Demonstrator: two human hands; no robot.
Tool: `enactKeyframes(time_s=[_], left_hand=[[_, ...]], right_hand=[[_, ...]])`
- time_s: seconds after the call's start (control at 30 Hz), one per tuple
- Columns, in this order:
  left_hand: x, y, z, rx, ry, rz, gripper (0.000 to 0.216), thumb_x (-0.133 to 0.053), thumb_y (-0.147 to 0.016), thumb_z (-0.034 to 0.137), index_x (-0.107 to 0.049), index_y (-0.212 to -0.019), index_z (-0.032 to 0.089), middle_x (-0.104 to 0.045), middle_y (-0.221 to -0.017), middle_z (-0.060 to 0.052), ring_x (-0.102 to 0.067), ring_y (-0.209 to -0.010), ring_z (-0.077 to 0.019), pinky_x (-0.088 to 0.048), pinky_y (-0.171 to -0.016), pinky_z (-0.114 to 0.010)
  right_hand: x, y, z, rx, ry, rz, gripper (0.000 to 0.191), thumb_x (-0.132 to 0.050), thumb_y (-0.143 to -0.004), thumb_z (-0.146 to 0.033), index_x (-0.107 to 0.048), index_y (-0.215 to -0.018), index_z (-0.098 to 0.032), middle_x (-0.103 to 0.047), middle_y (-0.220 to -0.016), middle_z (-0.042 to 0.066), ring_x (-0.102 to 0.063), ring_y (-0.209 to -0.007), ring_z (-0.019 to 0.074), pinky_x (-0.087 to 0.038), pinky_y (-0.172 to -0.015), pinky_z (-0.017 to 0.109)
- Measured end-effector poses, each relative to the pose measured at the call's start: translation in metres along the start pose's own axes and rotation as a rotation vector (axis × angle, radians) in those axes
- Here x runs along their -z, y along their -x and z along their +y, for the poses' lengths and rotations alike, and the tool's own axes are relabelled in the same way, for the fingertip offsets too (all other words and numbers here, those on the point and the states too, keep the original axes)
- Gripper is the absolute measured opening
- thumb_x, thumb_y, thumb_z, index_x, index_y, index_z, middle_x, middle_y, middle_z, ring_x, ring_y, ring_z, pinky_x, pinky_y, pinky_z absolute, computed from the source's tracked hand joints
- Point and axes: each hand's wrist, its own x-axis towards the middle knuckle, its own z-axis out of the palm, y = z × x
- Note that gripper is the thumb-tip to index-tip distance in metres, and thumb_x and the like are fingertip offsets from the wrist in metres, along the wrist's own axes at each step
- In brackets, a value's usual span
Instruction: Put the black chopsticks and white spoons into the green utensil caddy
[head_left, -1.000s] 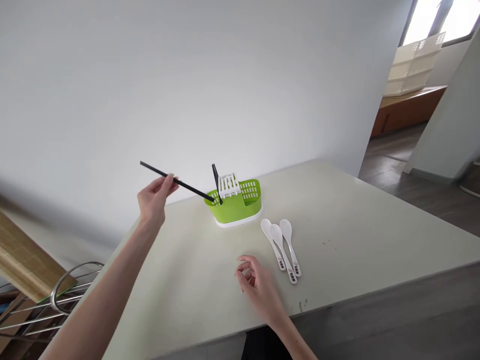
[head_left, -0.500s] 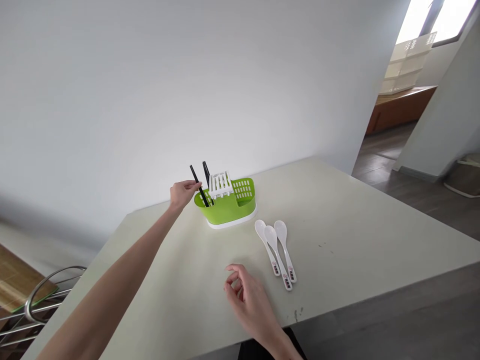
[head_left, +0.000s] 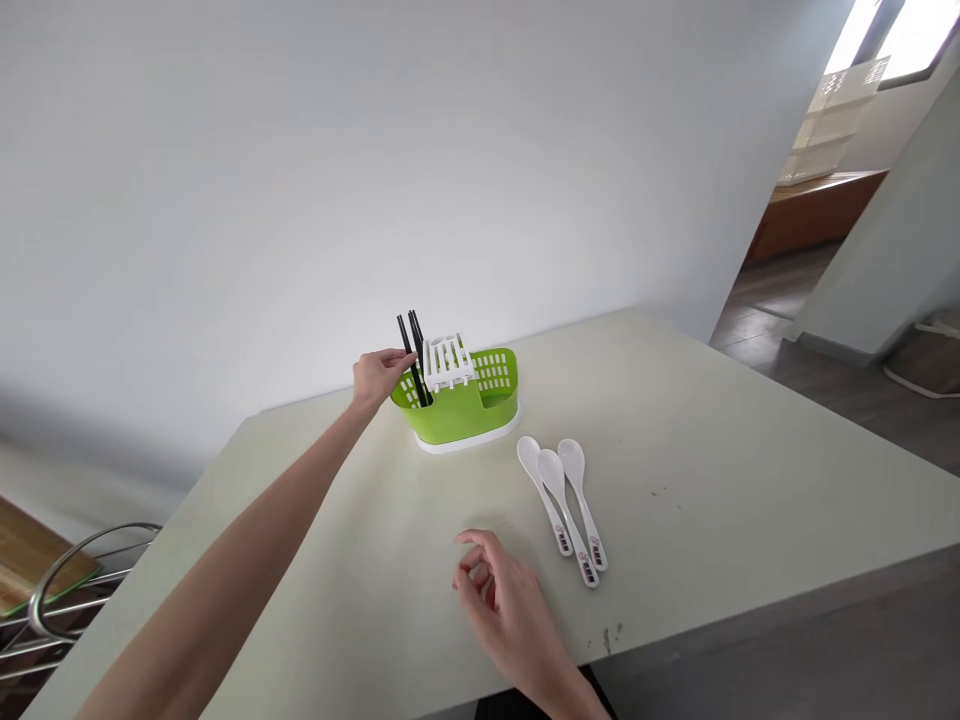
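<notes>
Three glossy white spoons (head_left: pixel 552 472) near our curled right hand (head_left: pixel 506 605), green slotted basket (head_left: pixel 461 418), black chopstick (head_left: pixel 404 333) our left hand (head_left: pixel 377 377) pinches, pale table (head_left: pixel 697 490), grey-white wall (head_left: pixel 450 160)

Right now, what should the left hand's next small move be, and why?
Probably ease the left hand open and let the black chopstick settle: it is pinched partway up, its lower end already inside the green basket, beside the other chopsticks.

black chopsticks (head_left: pixel 418 386) stand (slightly tilted) in the green basket (head_left: pixel 456 416)
</notes>
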Motion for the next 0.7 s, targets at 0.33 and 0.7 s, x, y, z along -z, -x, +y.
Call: enactKeyframes(time_s=[0.33,0.7], left_hand=[[0.002,0.021,-0.031,0.038,0.135,0.041,0.056,-0.061,-0.09,0.068,-0.077,-0.113,0.021,-0.076,-0.128,-0.013,-0.069,-0.12,-0.0285,-0.053,-0.096,-0.035],[0.05,0.142,-0.133,0.228,0.392,-0.077,0.081,-0.044,-0.085,0.09,-0.072,-0.097,0.015,-0.077,-0.108,-0.017,-0.071,-0.082,-0.0232,-0.056,-0.081,-0.037]], right_hand=[[-0.003,0.001,0.006,-0.024,0.006,-0.026,0.028,-0.051,-0.102,-0.036,-0.06,-0.127,-0.026,-0.072,-0.097,0.002,-0.066,-0.075,0.0166,-0.05,-0.065,0.028],[-0.001,0.003,0.003,-0.024,0.058,-0.031,0.026,-0.051,-0.103,-0.04,-0.066,-0.117,-0.025,-0.073,-0.093,0.003,-0.066,-0.076,0.0178,-0.052,-0.07,0.029]])
